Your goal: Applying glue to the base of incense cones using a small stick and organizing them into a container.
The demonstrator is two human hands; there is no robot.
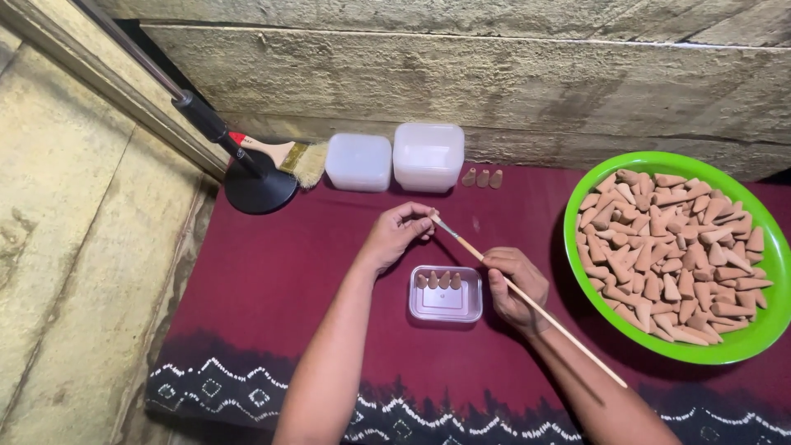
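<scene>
Two hands hold a thin brush over a small tray on a red cloth.

At the far left a black stand (259, 188) sits on the cloth (272, 280), with a wide brush (288, 156) lying behind it. Next come two white tubs (394, 159) by the wall, then three small cones (482, 177). The left hand (397, 235) has its fingers (418, 216) curled shut, pinching the tip of the thin brush (527, 301). Just below sits the tray (446, 294) with three cones (438, 280) standing in it. The right hand (512, 284) is closed around the stick, near the tray's right side. The long stick runs down to the right. Far right, a green bowl (746, 350) is full of brown cones (671, 255). Nothing blocks the tray.
</scene>
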